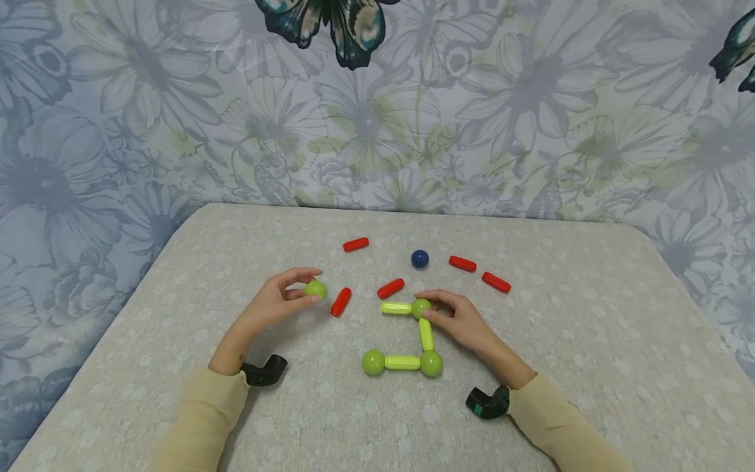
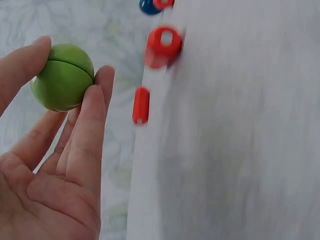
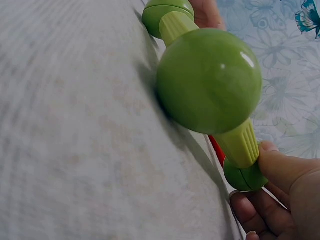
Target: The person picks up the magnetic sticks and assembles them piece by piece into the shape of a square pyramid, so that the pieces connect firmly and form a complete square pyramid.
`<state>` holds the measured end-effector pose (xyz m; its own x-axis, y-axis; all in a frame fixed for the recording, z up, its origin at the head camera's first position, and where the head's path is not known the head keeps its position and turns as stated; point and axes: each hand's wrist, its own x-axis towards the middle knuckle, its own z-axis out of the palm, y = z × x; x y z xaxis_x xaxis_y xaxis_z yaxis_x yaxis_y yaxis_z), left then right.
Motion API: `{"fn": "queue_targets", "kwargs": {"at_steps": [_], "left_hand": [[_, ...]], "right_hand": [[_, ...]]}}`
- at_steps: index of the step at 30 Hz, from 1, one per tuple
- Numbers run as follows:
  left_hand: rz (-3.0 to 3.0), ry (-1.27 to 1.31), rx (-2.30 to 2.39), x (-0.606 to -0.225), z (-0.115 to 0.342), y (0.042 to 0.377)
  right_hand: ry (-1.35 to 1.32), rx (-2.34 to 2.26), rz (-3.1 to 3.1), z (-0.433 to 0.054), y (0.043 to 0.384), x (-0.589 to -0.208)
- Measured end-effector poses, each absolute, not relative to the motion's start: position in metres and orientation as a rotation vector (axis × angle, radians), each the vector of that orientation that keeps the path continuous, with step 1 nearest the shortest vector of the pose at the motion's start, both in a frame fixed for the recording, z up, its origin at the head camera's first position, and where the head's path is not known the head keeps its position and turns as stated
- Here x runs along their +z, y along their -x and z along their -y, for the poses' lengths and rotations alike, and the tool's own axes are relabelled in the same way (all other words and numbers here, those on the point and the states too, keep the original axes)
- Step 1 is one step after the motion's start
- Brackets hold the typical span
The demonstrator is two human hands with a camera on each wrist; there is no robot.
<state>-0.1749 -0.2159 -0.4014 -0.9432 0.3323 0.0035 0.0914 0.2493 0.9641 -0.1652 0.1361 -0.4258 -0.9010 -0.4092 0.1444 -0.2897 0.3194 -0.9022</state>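
My left hand [image 1: 282,300] pinches a loose green ball [image 2: 62,77] between thumb and fingertips, above the table's left-middle. A seam runs round that ball in the left wrist view. With thumb and fingers, my right hand [image 1: 457,318] grips the upper-right green ball [image 1: 421,308] of a joined shape. This shape has three green balls linked by yellow-green rods [image 1: 402,362], like a square lacking its left side. Its top rod [image 1: 396,308] ends free, pointing left. In the right wrist view the near corner ball [image 3: 210,80] looms large and partly covers the rods.
Red rods lie scattered beyond the shape; one red rod [image 1: 341,302] is just right of my left hand. A dark blue ball [image 1: 420,259] sits behind the shape. Two more red rods [image 1: 463,263] lie at back right. A patterned cloth covers the table [image 1: 295,426], with a floral wall behind.
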Motion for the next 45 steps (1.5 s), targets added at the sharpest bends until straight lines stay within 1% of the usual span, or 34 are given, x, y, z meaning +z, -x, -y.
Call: {"fn": "queue_targets", "kwargs": {"at_steps": [3, 10, 17, 22, 29, 39, 45], "left_hand": [[-2.251, -0.446, 1.778, -0.400, 0.201, 0.173], [-2.236, -0.486, 1.793, -0.401, 0.174, 0.170], [-2.433, -0.490, 1.651, -0.405, 0.152, 0.164], [-2.546, -0.481, 1.564, -0.407, 0.138, 0.160], [-2.487, -0.449, 1.647, -0.415, 0.130, 0.161], [-2.500, -0.442, 1.625, -0.416, 0.127, 0.160], [-2.510, -0.456, 1.619, -0.417, 0.127, 0.159]], "right_hand": [[0.651, -1.631, -2.473, -0.139, 0.171, -0.436], [0.679, -1.640, -2.483, -0.141, 0.175, -0.435], [0.651, -1.634, -2.440, -0.133, 0.162, -0.400], [0.642, -1.635, -2.422, -0.133, 0.163, -0.400], [0.614, -1.655, -2.384, -0.134, 0.162, -0.400], [0.610, -1.679, -2.367, -0.137, 0.161, -0.406], [0.588, -1.673, -2.380, -0.135, 0.159, -0.404]]}}
